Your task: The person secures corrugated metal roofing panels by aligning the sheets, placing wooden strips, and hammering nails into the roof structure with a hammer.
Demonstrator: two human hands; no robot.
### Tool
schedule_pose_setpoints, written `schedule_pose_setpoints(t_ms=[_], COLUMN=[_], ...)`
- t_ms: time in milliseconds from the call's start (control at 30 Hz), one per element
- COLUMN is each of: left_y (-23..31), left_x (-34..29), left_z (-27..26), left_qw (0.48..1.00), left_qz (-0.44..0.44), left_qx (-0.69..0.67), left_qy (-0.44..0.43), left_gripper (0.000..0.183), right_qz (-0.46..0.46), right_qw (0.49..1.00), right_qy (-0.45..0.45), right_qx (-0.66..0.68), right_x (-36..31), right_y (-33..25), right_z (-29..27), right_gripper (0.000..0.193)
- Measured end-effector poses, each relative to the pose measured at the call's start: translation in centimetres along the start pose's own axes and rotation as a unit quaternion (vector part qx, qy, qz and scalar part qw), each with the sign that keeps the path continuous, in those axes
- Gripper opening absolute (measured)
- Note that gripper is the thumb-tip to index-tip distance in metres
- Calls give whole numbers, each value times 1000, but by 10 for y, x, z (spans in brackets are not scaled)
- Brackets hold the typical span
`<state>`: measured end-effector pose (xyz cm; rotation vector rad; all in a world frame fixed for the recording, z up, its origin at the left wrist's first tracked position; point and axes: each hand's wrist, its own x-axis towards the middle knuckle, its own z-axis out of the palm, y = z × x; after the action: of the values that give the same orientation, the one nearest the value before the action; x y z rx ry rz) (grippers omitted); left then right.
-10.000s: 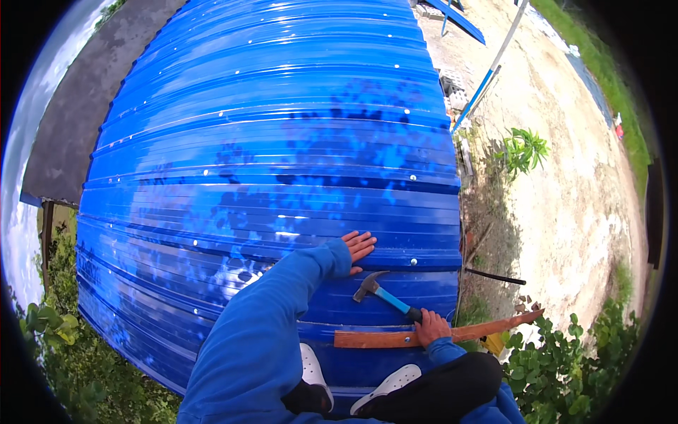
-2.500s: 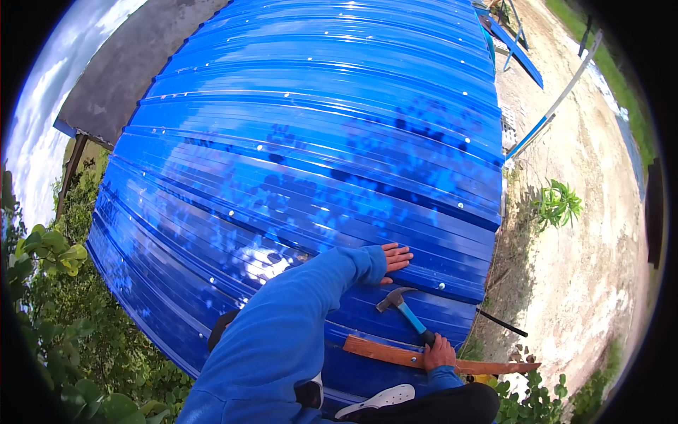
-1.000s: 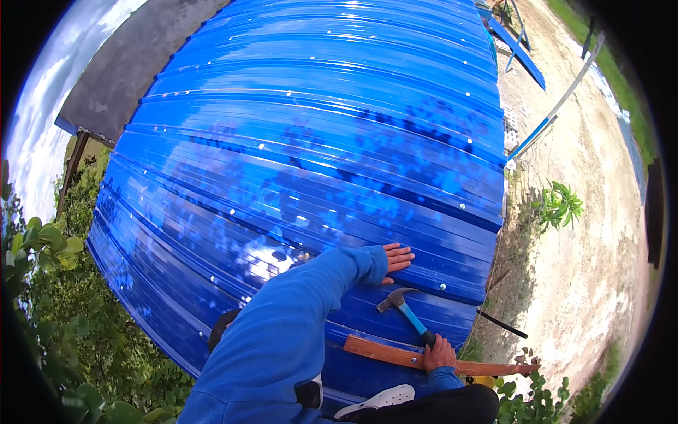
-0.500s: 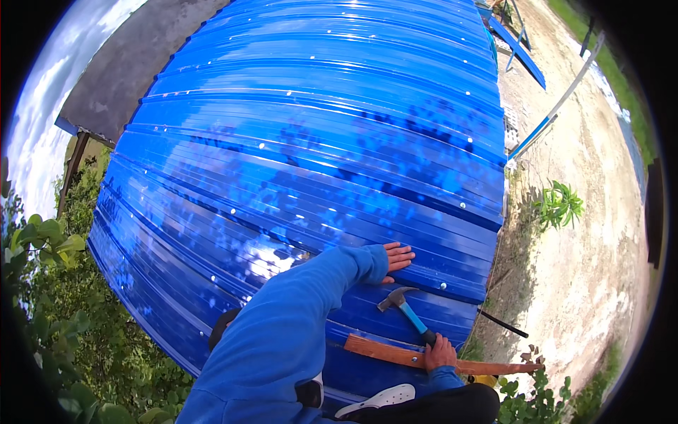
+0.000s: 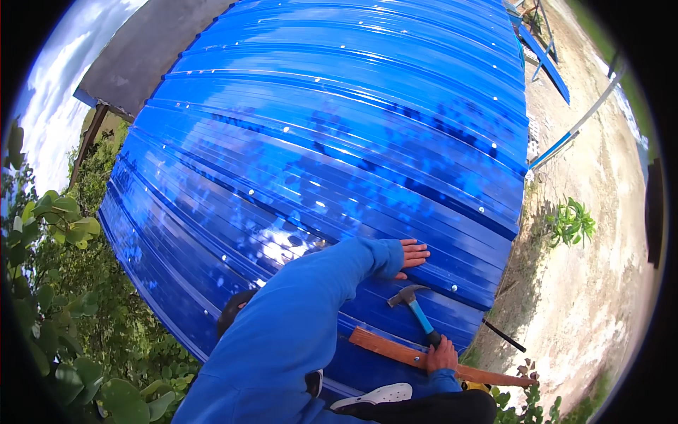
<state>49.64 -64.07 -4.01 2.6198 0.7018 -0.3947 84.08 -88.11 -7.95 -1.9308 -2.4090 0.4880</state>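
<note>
Hammer (image 5: 419,316) lies beyond the board (image 5: 383,345), handle slanting back to it, head away. Right hand (image 5: 442,356), nearer, grips handle end over the board; left hand (image 5: 414,254) flat on blue roof (image 5: 332,159), farther beyond board.

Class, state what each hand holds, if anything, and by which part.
Right hand: the hammer, by its black grip. Left hand: nothing; it lies flat on the roof.

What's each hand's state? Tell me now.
Left hand: open, palm down on the blue roof.
Right hand: at the hammer handle, over the board; grip unclear.
</note>
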Motion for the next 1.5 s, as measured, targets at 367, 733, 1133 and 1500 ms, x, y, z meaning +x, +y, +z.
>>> schedule_pose_setpoints(t_ms=[367,733,1133,1500], left_y=[-3,-8,-2,5], left_x=[1,6,15,11], left_z=[3,17,3,-4], left_qw=[1000,998,999,999], left_qz=[16,23,26,-31], left_qx=[4,2,18,42], left_qy=[19,54,-4,-13], left_gripper=[73,73,73,69], right_qz=[31,76,42,56], right_qw=[999,994,998,992], right_qy=[-35,-76,-32,-92], right_qx=[16,25,16,71], right_x=[-1,4,-6,17], right_y=[-4,-13,-1,-15], right_z=[-4,-22,-7,-44], right_gripper=[58,51,56,50])
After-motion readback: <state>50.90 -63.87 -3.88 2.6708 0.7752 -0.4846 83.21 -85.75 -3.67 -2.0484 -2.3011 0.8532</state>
